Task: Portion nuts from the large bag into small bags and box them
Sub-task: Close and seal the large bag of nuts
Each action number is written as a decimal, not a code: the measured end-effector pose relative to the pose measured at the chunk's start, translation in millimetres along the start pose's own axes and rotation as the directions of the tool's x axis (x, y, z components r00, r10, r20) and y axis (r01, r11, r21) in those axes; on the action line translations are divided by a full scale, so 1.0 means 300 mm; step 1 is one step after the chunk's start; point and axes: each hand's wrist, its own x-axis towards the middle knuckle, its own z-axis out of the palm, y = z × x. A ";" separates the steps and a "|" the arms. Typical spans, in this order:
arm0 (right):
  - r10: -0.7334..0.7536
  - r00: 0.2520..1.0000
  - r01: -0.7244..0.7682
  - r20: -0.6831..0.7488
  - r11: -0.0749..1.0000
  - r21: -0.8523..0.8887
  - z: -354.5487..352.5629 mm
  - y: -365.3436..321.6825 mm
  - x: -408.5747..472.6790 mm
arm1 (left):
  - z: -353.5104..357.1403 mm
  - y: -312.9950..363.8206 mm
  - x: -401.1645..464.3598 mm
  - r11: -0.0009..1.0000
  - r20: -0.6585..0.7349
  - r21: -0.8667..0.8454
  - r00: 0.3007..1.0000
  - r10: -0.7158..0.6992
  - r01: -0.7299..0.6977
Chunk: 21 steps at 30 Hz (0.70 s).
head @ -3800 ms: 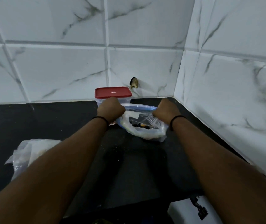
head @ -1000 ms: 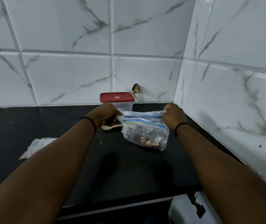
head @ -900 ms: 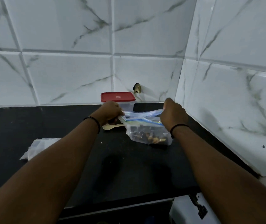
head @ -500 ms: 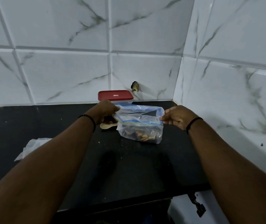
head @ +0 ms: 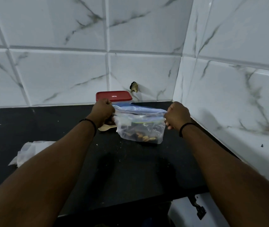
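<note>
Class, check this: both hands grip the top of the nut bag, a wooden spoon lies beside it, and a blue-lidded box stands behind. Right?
Not quite: the box has a red lid, as the head view shows. Otherwise correct: left hand and right hand grip the bag top, spoon beside it.

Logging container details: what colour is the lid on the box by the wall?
Red; the lid shows clearly in the head view.

The left hand [head: 103, 110] and right hand [head: 177, 116] pinch the 2 top corners of a clear bag [head: 140, 125] holding nuts [head: 144, 137] on a black counter [head: 122, 169]. Behind it sits a red-lidded box [head: 113, 96]; a wooden spoon [head: 106, 127] lies beside the bag
</note>
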 end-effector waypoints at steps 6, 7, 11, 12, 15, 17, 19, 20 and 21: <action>-0.240 0.967 0.158 -0.091 0.836 -0.526 -0.015 -0.031 0.008 | 0.020 0.039 0.015 0.850 -0.168 0.492 0.938 0.305 -0.188; -0.222 0.972 0.150 -0.080 0.845 -0.514 -0.021 -0.028 0.025 | 0.021 0.054 0.017 0.854 -0.161 0.483 0.938 0.305 -0.195; 0.049 0.985 -0.044 0.167 0.998 -0.033 -0.070 -0.016 0.083 | 0.018 0.105 0.034 0.978 -0.001 0.209 1.000 0.012 -0.012; 0.130 0.954 -0.178 0.269 0.971 0.162 -0.079 -0.020 0.087 | 0.017 0.116 0.032 0.989 0.031 0.140 0.998 -0.052 0.047; 0.223 0.864 -0.446 0.452 0.756 0.479 -0.103 -0.031 0.102 | 0.013 0.134 0.032 0.990 0.093 0.086 0.988 -0.121 0.113; 0.225 0.855 -0.486 0.467 0.663 0.569 -0.115 -0.034 0.106 | 0.004 0.138 0.037 0.988 0.135 0.069 0.980 -0.146 0.138; 0.220 0.860 -0.498 0.460 0.558 0.664 -0.125 -0.022 0.110 | -0.010 0.139 0.036 0.982 0.183 0.067 0.966 -0.184 0.174; 0.213 0.858 -0.507 0.467 0.493 0.707 -0.129 -0.010 0.112 | -0.016 0.139 0.035 0.979 0.211 0.058 0.956 -0.205 0.198; 0.205 0.853 -0.519 0.480 0.432 0.738 -0.133 0.002 0.112 | -0.020 0.137 0.038 0.975 0.239 0.042 0.945 -0.223 0.220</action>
